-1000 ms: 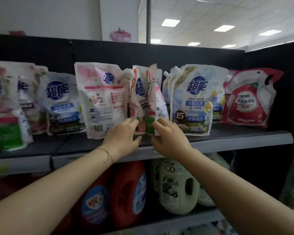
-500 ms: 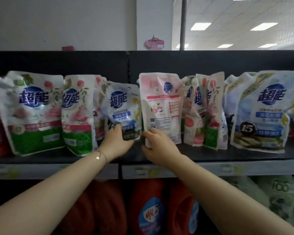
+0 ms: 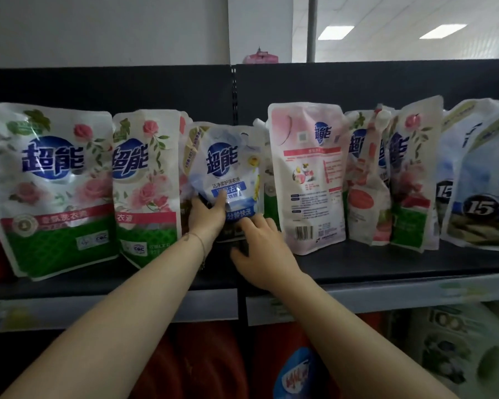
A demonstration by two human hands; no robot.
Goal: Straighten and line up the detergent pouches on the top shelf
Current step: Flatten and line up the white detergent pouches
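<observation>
Head view: "超能" blue pouch (image 3: 228, 180) in left hand (image 3: 206, 217)

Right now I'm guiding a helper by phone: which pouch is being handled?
On the top shelf, find the seam in the black back panel. Just left of it stands the blue-and-white pouch, gripped by the left hand. Its neighbours are rose-printed or pink; it alone is blue here.

Dim, shadowed shelving under bright ceiling panels (image 3: 335, 32); soft blur, wide-angle bending at edges.
</observation>
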